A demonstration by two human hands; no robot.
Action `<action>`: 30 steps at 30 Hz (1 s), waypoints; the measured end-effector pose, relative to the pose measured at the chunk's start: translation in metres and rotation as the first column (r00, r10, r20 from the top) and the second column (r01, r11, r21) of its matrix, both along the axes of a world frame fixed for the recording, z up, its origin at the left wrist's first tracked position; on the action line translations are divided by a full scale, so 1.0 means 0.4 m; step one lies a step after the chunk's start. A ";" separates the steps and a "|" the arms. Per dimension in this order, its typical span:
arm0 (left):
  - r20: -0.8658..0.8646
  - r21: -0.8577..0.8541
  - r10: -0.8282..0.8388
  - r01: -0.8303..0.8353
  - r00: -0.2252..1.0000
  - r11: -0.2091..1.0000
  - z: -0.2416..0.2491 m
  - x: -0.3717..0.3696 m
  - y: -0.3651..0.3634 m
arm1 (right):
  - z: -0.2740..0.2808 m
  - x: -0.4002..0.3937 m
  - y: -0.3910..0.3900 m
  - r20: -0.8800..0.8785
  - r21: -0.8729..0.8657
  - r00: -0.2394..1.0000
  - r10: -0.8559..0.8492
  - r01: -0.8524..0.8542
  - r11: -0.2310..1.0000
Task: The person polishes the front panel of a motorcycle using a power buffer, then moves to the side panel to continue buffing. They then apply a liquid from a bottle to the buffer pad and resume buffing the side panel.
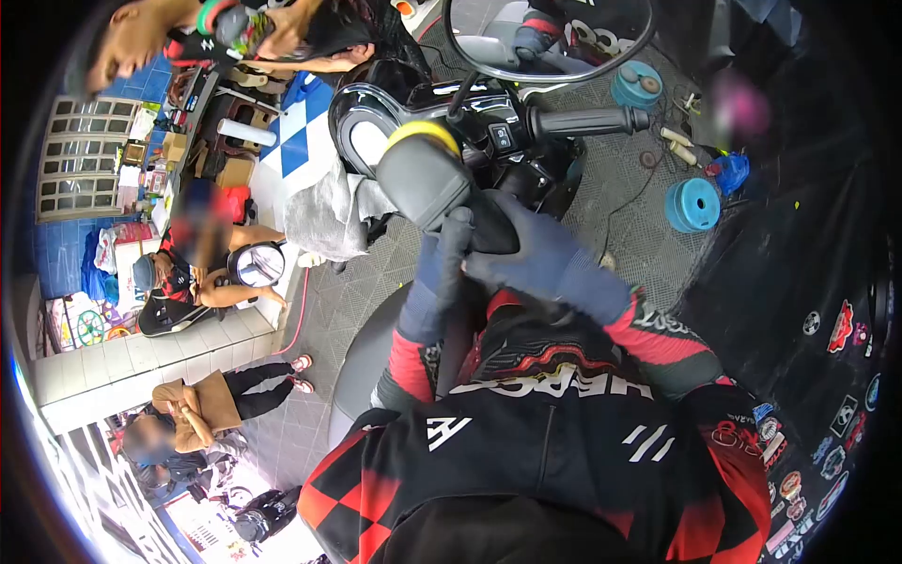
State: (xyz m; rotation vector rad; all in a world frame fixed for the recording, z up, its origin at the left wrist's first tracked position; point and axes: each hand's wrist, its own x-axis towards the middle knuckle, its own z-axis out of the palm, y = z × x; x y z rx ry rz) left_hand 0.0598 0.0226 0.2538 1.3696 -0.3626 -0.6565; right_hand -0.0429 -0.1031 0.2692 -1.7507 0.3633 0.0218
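Note:
Both gloved hands are closed around a dark grey polisher (418,183) with a yellow pad at its far end. My left hand (449,240) wraps the near side of its body, with the thumb up along it. My right hand (540,246) grips the black handle end from the right. The tool hangs over the front of a black scooter (479,108), overlapping its glossy panel in this view. To the right of the tool stick out a switch block and a black handlebar grip (592,120). A grey cloth (338,209) lies just left of the tool.
A mirror (554,42) rises above the handlebar. Blue weight discs (692,205) and a cable are on the floor at right. At upper left another person holds a power tool (235,28). A seated person (169,268) and a standing person (202,414) are at left.

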 end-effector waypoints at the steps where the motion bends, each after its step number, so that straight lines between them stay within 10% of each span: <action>1: -0.045 -0.001 -0.088 0.088 0.995 0.996 0.011 0.018 0.000 | -0.006 0.004 0.030 -0.009 -0.018 0.995 -0.095 0.095 0.995; 4: -0.028 0.130 -0.308 0.309 0.951 0.942 -0.013 0.053 0.029 | -0.016 -0.005 0.017 0.058 0.025 0.982 -0.181 0.180 0.983; 6: -0.241 0.097 -0.082 0.108 0.967 0.989 -0.078 0.008 0.044 | -0.023 -0.022 -0.005 -0.039 -0.092 0.999 -0.032 0.029 0.995; 10: 0.143 0.122 -0.328 0.312 0.934 0.942 -0.067 -0.004 0.064 | -0.081 -0.065 0.070 0.122 -0.008 0.974 -0.193 0.195 0.981; 13: 0.052 0.104 -0.124 0.119 0.991 0.987 -0.076 -0.039 0.063 | -0.071 -0.068 0.053 -0.059 -0.060 0.997 -0.049 0.046 0.997; 18: 0.017 0.168 -0.342 0.335 0.939 0.927 -0.027 0.148 0.068 | -0.052 0.063 0.109 0.192 0.248 0.934 -0.300 0.249 0.936; 20: 0.790 0.278 -0.310 0.142 0.529 0.950 -0.055 0.193 0.080 | -0.026 0.106 0.058 0.236 0.291 0.943 -0.236 0.164 0.943; 23: 0.399 0.183 -0.192 0.128 0.897 0.975 -0.073 0.157 0.060 | 0.002 0.092 0.035 0.075 0.169 0.994 -0.085 0.071 0.983; 26: -0.074 0.117 -0.342 0.349 0.937 0.930 -0.108 0.116 0.107 | -0.035 0.012 0.104 0.092 0.096 0.966 -0.243 0.235 0.967; 30: 0.039 -0.064 -0.244 0.246 0.969 0.967 -0.137 0.005 0.091 | -0.043 -0.059 0.081 -0.104 -0.061 0.990 -0.091 0.085 0.995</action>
